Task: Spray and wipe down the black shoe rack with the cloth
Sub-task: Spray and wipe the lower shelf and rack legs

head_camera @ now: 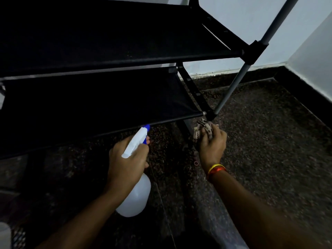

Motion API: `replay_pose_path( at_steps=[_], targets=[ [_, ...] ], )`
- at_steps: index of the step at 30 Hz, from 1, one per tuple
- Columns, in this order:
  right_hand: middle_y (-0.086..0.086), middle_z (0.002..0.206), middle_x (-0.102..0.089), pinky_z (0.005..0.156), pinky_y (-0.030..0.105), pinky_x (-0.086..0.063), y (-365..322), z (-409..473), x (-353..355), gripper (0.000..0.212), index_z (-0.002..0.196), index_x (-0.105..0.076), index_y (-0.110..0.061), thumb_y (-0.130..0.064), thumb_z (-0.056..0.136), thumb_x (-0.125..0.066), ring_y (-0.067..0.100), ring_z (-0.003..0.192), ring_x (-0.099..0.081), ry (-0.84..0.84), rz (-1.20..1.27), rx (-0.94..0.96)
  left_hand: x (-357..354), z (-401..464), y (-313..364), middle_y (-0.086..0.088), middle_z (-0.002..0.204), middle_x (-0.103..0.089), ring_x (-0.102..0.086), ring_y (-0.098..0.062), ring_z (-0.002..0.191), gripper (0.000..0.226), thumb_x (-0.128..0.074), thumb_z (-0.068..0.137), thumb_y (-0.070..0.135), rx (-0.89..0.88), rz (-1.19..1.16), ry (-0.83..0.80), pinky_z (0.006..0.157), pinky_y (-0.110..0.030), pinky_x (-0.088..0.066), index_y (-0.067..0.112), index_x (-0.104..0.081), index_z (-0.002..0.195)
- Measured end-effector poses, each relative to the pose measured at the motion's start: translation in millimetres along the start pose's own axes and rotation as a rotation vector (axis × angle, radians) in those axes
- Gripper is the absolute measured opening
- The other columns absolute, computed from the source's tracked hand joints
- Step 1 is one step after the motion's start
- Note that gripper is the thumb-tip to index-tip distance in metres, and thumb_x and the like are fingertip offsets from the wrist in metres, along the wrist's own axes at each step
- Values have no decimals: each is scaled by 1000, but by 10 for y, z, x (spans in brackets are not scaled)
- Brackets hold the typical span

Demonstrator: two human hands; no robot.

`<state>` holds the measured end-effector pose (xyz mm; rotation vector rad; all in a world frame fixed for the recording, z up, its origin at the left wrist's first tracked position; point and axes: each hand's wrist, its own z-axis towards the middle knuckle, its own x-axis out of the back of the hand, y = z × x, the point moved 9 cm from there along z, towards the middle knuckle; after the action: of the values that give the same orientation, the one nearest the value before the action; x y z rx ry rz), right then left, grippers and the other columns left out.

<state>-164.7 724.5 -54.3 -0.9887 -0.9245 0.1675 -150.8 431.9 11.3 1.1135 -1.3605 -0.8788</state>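
One black shoe rack point(100, 51) fills the upper left of the head view, and two of its fabric shelves show, one above the other: the upper shelf point(107, 33) and the lower shelf point(93, 101), each stretched between dark rails. One grey upright pole point(231, 88) runs down the rack's right front side through two black corner joints, the higher joint point(253, 51) level with the upper shelf and the lower joint point(211, 115) at the end of the lower shelf's front rail. Two hands are in view. The left hand point(125, 162) is wrapped around the neck of one white spray bottle point(133, 194), a finger curled at the blue trigger, and the bottle's blue nozzle point(147, 127) sits just below the front rail of the lower shelf. The right hand point(212, 142) clutches one bunched, patterned cloth point(203, 129), which is pressed up against the lower joint at the rack's bottom right corner. One band of yellow and red threads point(216, 170) circles the right wrist. The rack stands on a dark speckled stone floor point(260, 141), close to a pale wall point(242, 24) with a dark skirting strip along its base.
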Motion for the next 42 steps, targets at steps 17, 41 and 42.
replay_pose_path(
  at_steps=[17, 41, 42],
  targets=[
    [21, 118, -52, 93, 25, -35, 207, -39, -224, 32, 117, -60, -2, -17, 89, -58, 30, 109, -51, -32, -42, -141, 193, -21, -147, -15, 76, -72, -65, -25, 53, 25, -50, 72, 24, 52, -68, 92, 59, -54, -57, 45, -62, 62],
    [20, 119, -60, 94, 37, -45, -986, -1075, -784, 39, 119, -56, -3, -31, 91, -57, 34, 111, -56, -41, 321, -341, 2271, -569, -329, -14, 67, -65, -57, -11, 45, 34, -52, 89, -1, 25, -125, 408, 48, -22, -47, 28, -69, 83],
    [21, 120, -59, 94, 35, -43, -1062, -1166, -847, 39, 119, -55, -2, -30, 91, -57, 34, 112, -56, -59, 328, -344, 2365, -616, -339, -15, 68, -66, -57, -12, 45, 30, -52, 88, -2, 25, -127, 417, 47, -22, -47, 22, -70, 82]
  ],
)
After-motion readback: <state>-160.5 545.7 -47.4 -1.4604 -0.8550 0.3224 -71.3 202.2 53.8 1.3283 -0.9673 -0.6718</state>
